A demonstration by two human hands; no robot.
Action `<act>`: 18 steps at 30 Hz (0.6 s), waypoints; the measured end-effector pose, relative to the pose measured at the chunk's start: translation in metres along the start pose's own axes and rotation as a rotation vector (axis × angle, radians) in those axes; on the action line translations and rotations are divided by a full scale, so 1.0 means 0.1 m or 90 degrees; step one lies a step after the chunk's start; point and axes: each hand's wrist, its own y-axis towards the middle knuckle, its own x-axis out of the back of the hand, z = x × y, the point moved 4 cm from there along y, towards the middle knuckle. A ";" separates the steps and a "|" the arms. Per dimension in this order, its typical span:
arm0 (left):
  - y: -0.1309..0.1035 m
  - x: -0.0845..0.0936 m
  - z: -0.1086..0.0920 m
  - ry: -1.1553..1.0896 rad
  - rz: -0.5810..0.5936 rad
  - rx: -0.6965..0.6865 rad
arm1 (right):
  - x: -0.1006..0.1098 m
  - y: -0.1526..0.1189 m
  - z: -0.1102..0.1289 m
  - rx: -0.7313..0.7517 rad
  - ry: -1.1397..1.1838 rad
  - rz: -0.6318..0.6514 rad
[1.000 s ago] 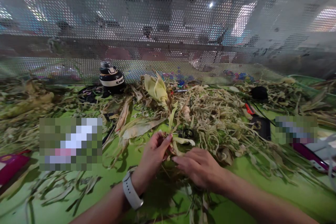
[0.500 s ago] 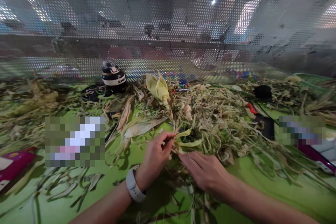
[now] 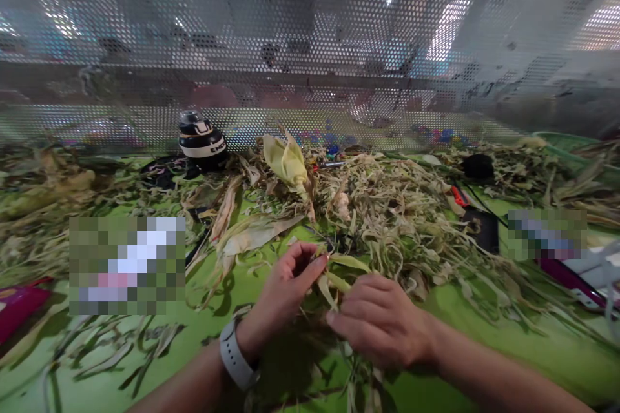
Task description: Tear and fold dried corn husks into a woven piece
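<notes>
My left hand (image 3: 294, 281), with a pale watch band on its wrist, pinches the end of some narrow green husk strips (image 3: 349, 262) between thumb and fingers. To the right, my right hand (image 3: 382, 319) is closed around the lower part of the same strips, its fingertips curled in and partly hidden. Past both hands, a pale yellow-green corn husk (image 3: 287, 162) stands up with its stalk end pointing toward me. A broad dry husk leaf (image 3: 259, 237) lies left of it.
A heap of dry husk strips (image 3: 402, 206) spreads over the green table (image 3: 465, 329). Behind are a black bottle (image 3: 202, 142) and a perforated metal screen (image 3: 310, 32). A dark flat object (image 3: 484, 229) and a magenta object (image 3: 571, 277) lie right; another magenta object (image 3: 22, 310) lies left.
My right hand has curled its fingers more and moved slightly right. The strips between the hands now show more openly. My left hand still pinches, slightly lower. The view has shifted a little right.
</notes>
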 end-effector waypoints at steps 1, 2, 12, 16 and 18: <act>0.00 0.00 0.00 0.005 -0.011 -0.009 | 0.01 0.01 0.03 0.021 0.026 -0.001; 0.00 0.00 0.01 0.008 -0.017 -0.014 | 0.03 0.02 0.04 0.028 0.052 -0.017; -0.03 -0.03 0.07 -0.071 -0.004 0.024 | -0.12 -0.04 -0.23 -0.298 -0.076 -0.025; -0.02 -0.03 0.09 -0.103 0.002 0.050 | -0.13 -0.03 -0.27 -0.285 -0.034 -0.053; -0.02 -0.03 0.08 -0.117 0.010 0.066 | -0.14 -0.06 -0.31 -0.282 -0.044 -0.042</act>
